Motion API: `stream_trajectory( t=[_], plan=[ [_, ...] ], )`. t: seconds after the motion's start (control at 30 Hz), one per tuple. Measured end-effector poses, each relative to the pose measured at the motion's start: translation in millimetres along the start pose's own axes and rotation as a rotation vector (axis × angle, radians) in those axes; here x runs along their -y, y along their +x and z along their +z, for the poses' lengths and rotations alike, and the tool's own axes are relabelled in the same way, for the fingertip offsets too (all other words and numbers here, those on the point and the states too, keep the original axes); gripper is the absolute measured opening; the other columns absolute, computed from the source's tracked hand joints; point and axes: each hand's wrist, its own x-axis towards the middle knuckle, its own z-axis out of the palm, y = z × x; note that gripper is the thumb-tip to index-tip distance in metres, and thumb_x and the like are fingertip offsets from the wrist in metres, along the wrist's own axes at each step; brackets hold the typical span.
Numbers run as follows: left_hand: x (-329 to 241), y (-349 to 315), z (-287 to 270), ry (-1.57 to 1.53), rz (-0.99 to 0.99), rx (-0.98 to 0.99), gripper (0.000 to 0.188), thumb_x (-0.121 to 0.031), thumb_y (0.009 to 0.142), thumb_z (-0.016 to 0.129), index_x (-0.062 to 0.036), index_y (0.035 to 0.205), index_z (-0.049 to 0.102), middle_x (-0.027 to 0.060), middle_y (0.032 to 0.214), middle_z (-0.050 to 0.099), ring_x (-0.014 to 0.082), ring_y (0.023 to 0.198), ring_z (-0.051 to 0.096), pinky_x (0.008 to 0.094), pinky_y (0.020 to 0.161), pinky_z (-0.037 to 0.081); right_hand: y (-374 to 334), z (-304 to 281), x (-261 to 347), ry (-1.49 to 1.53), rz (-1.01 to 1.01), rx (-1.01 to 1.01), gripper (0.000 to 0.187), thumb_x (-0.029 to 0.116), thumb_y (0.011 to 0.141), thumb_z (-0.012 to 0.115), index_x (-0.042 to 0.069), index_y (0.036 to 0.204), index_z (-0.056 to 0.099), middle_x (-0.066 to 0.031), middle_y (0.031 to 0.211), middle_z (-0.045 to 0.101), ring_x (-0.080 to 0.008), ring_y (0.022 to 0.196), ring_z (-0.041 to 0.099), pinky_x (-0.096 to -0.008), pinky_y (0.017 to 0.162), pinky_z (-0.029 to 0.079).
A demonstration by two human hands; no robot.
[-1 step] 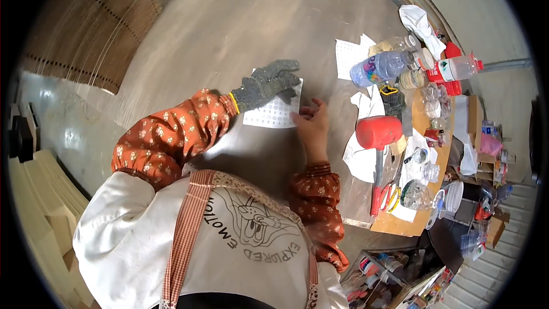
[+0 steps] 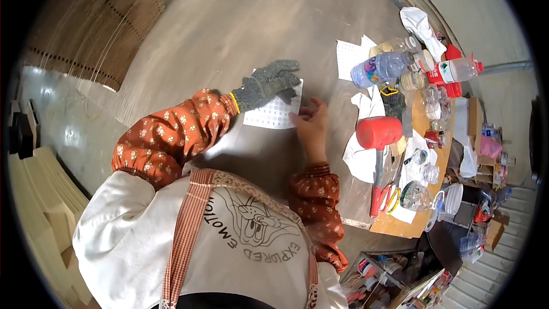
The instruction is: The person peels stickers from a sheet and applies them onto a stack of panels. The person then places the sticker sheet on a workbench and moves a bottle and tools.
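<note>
A white sheet with rows of grey round dots (image 2: 274, 115) lies on the table in front of me. My left hand (image 2: 266, 84), in a dark grey knit glove with a yellow cuff edge, rests on its upper part, fingers stretched to the right. The glove covers part of the dots. At the sheet's right edge is my right hand (image 2: 311, 126), bare, its fingers curled and the thumb tip at the paper's edge. Anything between that thumb and the fingers is too small to make out.
To the right lie a red-headed mallet (image 2: 380, 133), a plastic bottle (image 2: 382, 68), yellow-handled scissors (image 2: 393, 199), a spare glove (image 2: 393, 102) and white cloths (image 2: 361, 157). Another dotted sheet (image 2: 349, 57) lies beyond. Stacked brown cardboard (image 2: 94, 23) stands at the far left.
My right hand has shifted very slightly left at the sheet's edge. My left hand stays where it was.
</note>
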Motion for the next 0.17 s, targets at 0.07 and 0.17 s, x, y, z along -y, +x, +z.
stream_trajectory(
  t=[0.07,0.17],
  plan=[
    [-4,-14,1,0.208,0.114,-0.001,0.040,-0.009,0.087,0.053,-0.0053,0.125,0.041,0.0118,0.114,0.054,0.0216,0.089,0.060,0.0330,0.072,0.053,-10,5,-7,-0.007,-0.009,0.037,0.052,0.005,0.069,0.065,-0.003,0.116,0.043,-0.0122,0.089,0.059,-0.0197,0.077,0.058,-0.0306,0.068,0.047],
    [-7,-25,-2,-0.231,-0.113,-0.026,0.038,-0.011,0.088,0.053,-0.0045,0.125,0.043,0.0123,0.118,0.052,0.0235,0.098,0.057,0.0357,0.075,0.052,-16,11,-14,0.072,0.041,0.167,0.056,0.004,0.068,0.064,-0.002,0.119,0.041,-0.0140,0.099,0.057,-0.0228,0.087,0.058,-0.0312,0.075,0.047]
  ],
)
